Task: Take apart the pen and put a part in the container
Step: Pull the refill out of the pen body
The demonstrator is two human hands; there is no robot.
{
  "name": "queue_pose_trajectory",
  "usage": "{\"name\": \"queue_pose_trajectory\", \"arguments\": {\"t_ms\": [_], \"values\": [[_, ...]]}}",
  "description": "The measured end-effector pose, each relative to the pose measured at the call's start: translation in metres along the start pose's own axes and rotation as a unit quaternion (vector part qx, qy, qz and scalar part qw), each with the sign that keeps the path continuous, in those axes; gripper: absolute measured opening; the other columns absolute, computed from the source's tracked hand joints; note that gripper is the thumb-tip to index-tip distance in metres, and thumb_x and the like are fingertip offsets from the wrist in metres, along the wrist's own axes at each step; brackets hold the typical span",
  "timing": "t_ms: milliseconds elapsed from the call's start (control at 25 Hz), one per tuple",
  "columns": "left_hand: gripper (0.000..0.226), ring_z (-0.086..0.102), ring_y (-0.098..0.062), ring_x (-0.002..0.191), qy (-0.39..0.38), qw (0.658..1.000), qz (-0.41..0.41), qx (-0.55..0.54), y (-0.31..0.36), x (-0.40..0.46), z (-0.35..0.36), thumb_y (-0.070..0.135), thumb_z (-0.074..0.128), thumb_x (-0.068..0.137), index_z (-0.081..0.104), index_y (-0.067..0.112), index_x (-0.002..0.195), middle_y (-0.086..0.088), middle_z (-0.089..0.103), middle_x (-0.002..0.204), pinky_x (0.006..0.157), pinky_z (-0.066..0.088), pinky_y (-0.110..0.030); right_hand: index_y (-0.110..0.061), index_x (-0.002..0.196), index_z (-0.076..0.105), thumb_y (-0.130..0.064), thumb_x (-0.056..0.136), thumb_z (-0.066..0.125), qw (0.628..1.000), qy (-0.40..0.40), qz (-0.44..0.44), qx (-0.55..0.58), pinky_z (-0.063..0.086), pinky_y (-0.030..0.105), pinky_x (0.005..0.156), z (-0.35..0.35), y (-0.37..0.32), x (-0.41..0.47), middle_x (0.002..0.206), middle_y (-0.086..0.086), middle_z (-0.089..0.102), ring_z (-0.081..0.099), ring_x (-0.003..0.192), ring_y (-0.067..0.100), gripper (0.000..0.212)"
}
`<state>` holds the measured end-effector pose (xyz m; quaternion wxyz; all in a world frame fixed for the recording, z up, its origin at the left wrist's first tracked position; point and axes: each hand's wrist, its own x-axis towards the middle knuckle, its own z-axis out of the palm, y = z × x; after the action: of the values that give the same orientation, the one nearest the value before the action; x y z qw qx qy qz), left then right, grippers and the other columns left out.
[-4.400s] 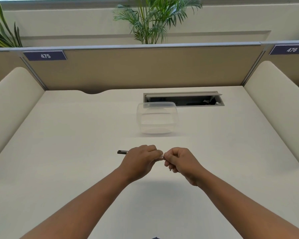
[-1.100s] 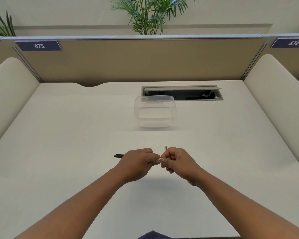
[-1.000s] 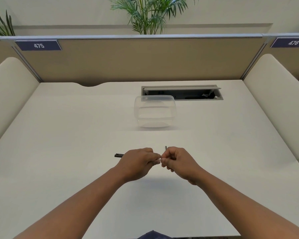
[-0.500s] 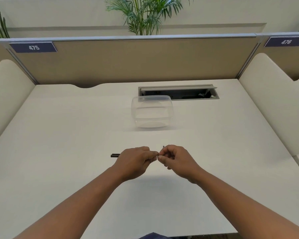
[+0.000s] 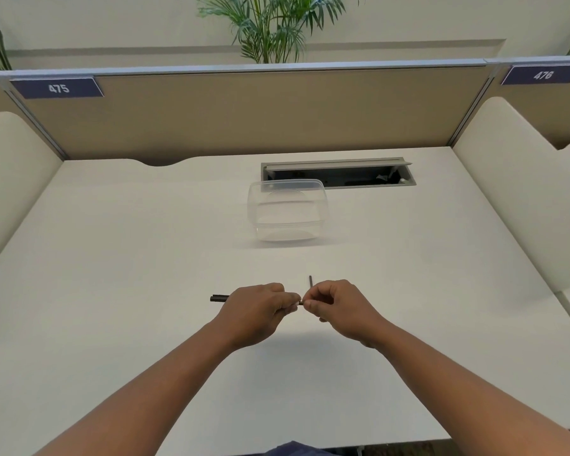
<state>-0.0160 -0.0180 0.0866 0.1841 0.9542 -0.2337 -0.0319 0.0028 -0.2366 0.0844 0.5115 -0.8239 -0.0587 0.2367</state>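
While both hands (image 5: 297, 307) pinch the pen (image 5: 219, 298), container (image 5: 287, 212) well apart

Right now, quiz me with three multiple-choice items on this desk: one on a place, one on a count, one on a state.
1. Where does the clear container stand?
A. beyond the hands, just in front of the cable hatch
B. on the desk's left edge
C. beneath the forearms

2. How many numbered signs show on the partition?
A. one
B. two
C. four

3. What state is the container in?
A. lidded
B. tipped on its side
C. upright, open, nothing visible inside

Answers: 1 A, it sits past the left hand and right hand. 2 B, 475 and 476. 3 C, its rim faces up and the bottom shows through bare.
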Motion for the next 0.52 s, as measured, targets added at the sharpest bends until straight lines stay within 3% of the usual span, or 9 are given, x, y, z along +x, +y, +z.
{"name": "queue_pose_trajectory", "arguments": {"t_ms": [120, 280, 400, 520], "values": [[0.025, 0.059, -0.016, 0.071, -0.001, 1.0, -0.002, -0.002, -0.002, 0.0, 0.0, 0.039, 0.048, 0.103, 0.066, 0.035, 0.119, 0.008, 0.062, 0.086, 0.055, 0.047, -0.032, -0.029, 0.081, 0.071, -0.022, 0.091, 0.07, 0.998, 0.022, 0.0, -0.062, 0.046, 0.015, 0.06, -0.002, 0.002, 0.001, 0.07, -0.028, 0.066, 0.055, 0.063, -0.003, 0.012], [0.025, 0.061, -0.017, 0.075, 0.011, 1.0, -0.006, -0.015, -0.004, 0.0, 0.001, 0.038, 0.048, 0.103, 0.066, 0.033, 0.12, 0.008, 0.062, 0.088, 0.058, 0.051, -0.034, -0.026, 0.086, 0.068, -0.015, 0.093, 0.067, 0.996, 0.043, 0.006, -0.08, 0.048, 0.019, 0.065, -0.006, 0.011, 0.005, 0.085, -0.013, 0.069, 0.059, 0.074, 0.008, 0.013], [0.026, 0.061, -0.016, 0.08, 0.019, 0.999, -0.023, -0.044, -0.004, -0.001, 0.004, 0.037, 0.048, 0.103, 0.066, 0.031, 0.121, 0.01, 0.063, 0.091, 0.063, 0.051, -0.032, -0.023, 0.1, 0.071, -0.012, 0.096, 0.064, 0.996, 0.067, 0.03, -0.058, 0.047, 0.018, 0.064, -0.008, 0.024, 0.009, 0.083, -0.008, 0.067, 0.057, 0.073, 0.009, 0.014], [0.027, 0.057, -0.01, 0.081, 0.014, 0.995, -0.057, -0.085, -0.006, 0.001, 0.008, 0.036, 0.046, 0.104, 0.065, 0.032, 0.124, 0.016, 0.057, 0.089, 0.069, 0.051, -0.032, -0.021, 0.096, 0.074, -0.013, 0.097, 0.061, 0.99, 0.109, 0.064, -0.054, 0.045, 0.022, 0.061, -0.011, 0.039, 0.017, 0.085, -0.004, 0.068, 0.056, 0.072, 0.012, 0.015]]}}
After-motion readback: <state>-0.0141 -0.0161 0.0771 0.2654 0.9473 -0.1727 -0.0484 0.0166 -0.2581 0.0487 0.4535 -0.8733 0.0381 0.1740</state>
